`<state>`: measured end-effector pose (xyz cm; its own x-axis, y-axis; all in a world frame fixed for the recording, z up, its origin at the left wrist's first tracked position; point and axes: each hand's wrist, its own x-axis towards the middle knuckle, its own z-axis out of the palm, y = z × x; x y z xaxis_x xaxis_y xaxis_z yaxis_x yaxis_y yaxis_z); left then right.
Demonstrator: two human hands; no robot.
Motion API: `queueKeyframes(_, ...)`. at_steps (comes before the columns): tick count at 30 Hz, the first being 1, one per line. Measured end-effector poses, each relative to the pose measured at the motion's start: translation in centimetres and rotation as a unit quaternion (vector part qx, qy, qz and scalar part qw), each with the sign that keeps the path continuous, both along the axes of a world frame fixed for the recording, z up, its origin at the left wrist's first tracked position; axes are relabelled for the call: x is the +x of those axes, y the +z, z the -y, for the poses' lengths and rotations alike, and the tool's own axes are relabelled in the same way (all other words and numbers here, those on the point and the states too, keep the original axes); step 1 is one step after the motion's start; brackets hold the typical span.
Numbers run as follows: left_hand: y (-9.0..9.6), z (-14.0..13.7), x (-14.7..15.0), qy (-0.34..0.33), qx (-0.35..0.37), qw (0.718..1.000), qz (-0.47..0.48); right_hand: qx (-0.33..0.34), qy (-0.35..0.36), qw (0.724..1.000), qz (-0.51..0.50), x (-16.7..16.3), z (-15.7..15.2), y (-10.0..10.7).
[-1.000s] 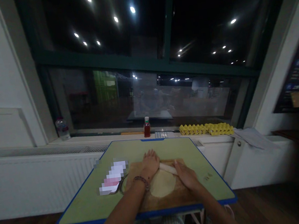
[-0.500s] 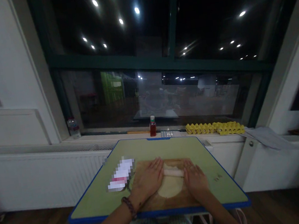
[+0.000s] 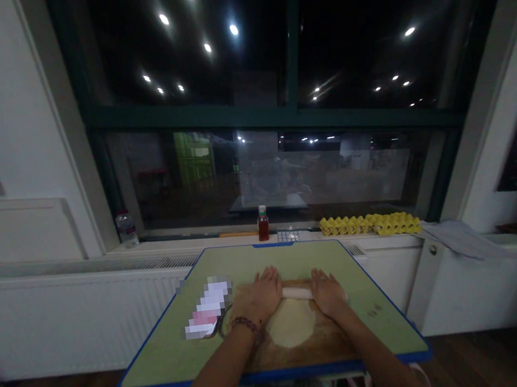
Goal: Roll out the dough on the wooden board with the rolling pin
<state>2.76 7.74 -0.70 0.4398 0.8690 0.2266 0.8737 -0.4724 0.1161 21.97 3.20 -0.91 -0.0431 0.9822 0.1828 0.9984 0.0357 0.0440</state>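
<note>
A pale rolling pin (image 3: 298, 292) lies crosswise at the far edge of a flat round sheet of dough (image 3: 292, 326). My left hand (image 3: 266, 296) presses on its left end, palm down, fingers stretched forward past it. At the other end, my right hand (image 3: 327, 290) rests the same way, fingers extended and not curled round the pin. Both palms hide the pin's ends. Beneath the dough is a brown wooden board (image 3: 306, 354).
The board is on a green folding table (image 3: 165, 355) with a blue rim. A phone (image 3: 208, 306), partly pixelated, lies left of the board. Along the windowsill stand a red-brown bottle (image 3: 263, 225), yellow egg trays (image 3: 368, 225) and a clear bottle (image 3: 126, 229).
Both hands have pushed the rolling pin forward, away from me, over the dough. More of the dough's near part is uncovered. The camera view has tilted slightly up.
</note>
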Motion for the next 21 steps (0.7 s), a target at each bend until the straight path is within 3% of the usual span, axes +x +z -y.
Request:
queueKeyframes(5,-1.8,3.6,-2.7,-0.084,0.087,0.993,0.004,0.140,0.036,0.989,-0.024,0.2,3.0,-3.5)
queueKeyframes(8,-2.1,4.1,-3.0,-0.093,0.107,0.990,0.002,0.177,0.044,0.983,-0.028,0.2,3.2,-3.8)
queueKeyframes(15,0.6,0.7,-0.1,0.032,0.006,0.999,-0.013,-0.018,-0.037,0.999,-0.018,-0.9,-1.5,0.7)
queueKeyframes(18,1.0,0.5,0.4,0.059,-0.010,0.998,-0.025,-0.036,-0.035,0.998,-0.024,-1.0,-1.9,0.9)
queueKeyframes(21,0.2,1.8,-0.5,0.007,0.021,0.999,-0.032,-0.008,-0.010,1.000,-0.017,-0.7,-0.4,-0.2)
